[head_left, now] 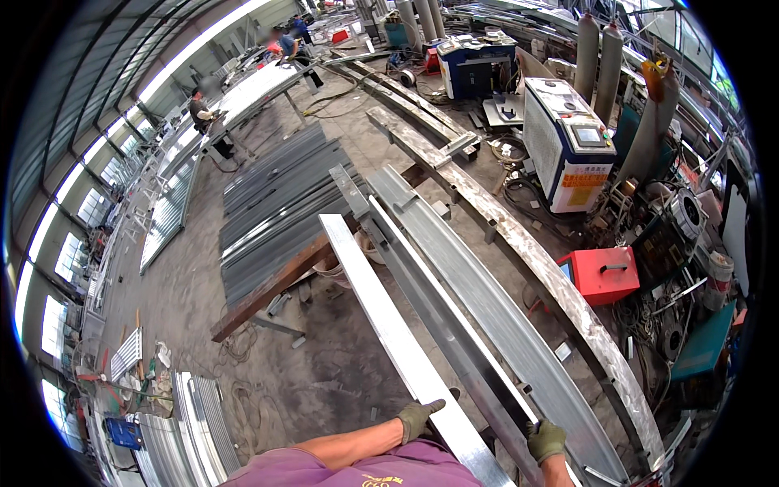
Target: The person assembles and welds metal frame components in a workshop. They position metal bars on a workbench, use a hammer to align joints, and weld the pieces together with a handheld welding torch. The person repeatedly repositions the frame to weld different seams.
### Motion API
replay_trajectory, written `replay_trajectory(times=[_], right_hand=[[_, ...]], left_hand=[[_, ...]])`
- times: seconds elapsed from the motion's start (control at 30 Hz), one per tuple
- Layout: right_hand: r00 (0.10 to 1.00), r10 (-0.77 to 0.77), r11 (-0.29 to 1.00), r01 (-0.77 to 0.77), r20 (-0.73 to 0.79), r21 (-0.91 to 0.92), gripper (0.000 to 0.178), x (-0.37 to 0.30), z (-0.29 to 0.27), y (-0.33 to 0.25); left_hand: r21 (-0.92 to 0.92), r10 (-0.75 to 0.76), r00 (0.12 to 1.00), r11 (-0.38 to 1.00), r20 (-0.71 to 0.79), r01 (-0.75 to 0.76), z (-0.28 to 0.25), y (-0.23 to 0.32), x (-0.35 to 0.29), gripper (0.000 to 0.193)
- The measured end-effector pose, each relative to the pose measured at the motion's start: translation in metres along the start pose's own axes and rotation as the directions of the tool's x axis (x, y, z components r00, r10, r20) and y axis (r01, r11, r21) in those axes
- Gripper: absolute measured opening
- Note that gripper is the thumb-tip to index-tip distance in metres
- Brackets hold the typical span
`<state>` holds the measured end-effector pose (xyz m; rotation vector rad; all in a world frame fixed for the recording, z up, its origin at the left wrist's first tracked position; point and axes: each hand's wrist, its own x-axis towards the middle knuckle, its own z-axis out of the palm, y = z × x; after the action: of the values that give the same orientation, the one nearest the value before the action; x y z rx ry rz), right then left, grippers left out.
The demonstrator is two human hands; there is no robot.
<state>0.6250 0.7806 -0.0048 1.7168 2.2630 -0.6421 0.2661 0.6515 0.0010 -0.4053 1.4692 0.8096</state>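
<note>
My left hand (416, 420), in an olive work glove, is closed on the left edge of a long, bright rectangular metal tube (381, 325), its thumb laid over the top. The tube runs away from me, its far part over a rusty brown beam (280, 284). My right hand (546, 441), gloved alike, is closed on a narrow light metal bar (458, 308). Its fingertips are partly hidden. Beside that bar lies a darker metal channel (438, 325). Farther right is a wide galvanized channel (495, 312), parallel to the others.
A long, stained work rail (535, 252) with small brackets stands on the right. Beyond it are a red case (602, 274), a white-and-blue machine cabinet (564, 146) and gas cylinders (607, 73). Dark metal profiles (284, 211) cover the floor ahead. A person (203, 114) stands at a far table.
</note>
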Motion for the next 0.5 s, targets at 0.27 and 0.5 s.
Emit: replay_trajectory(times=[0.27,0.5], right_hand=[[0.982,-0.048,0.990,0.022,0.184,0.139,0.050,0.000,0.019,-0.003],[0.995,0.050,0.993,-0.041,-0.081,0.113,0.018,-0.009,0.051,-0.015]], left_hand=[[-0.084,0.013,0.971,0.996,0.241,0.007,-0.006,-0.011,-0.002,0.084],[0.092,0.046,0.985,0.994,0.168,-0.062,-0.037,-0.013,0.039,0.068]])
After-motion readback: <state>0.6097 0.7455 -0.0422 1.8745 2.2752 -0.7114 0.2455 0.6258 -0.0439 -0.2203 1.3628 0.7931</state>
